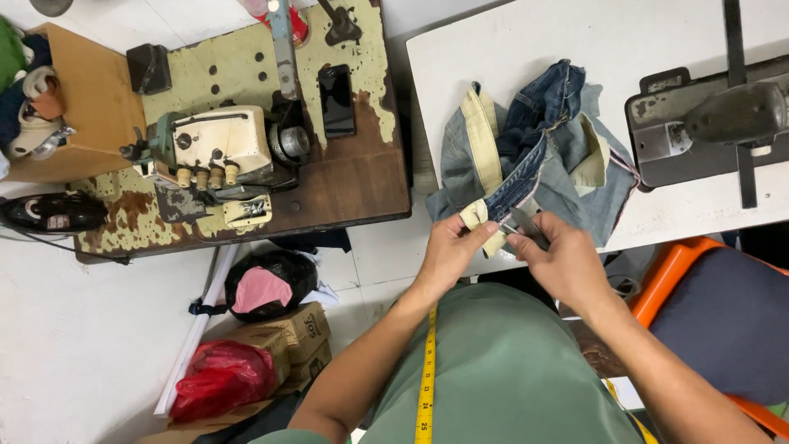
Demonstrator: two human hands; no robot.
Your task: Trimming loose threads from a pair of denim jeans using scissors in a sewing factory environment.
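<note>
At a white desk (657, 33) in a sewing workshop, a person in a green shirt bends over a pair of blue jeans (542, 140) heaped on the desk's near edge, its pale pocket linings turned out. The left hand (450, 251) pinches a strip of the denim, seemingly the waistband (514, 193), fingers closed on its cream-coloured end; the right hand (563, 259) is closed on a small metal tool (519, 230), too small to name with certainty, whose tip sits at the seam just beside the left thumb. Judging by how little of the strip stands free of the garment, the work on that seam looks early, with most of the band's length left to go; how much stitching is already opened cannot be told. A yellow measuring tape (426, 370) hangs down the person's chest. Well apart to the left, an overlock machine (215, 152) and a dark phone (337, 100) rest on a worn brown desk (362, 185).
</note>
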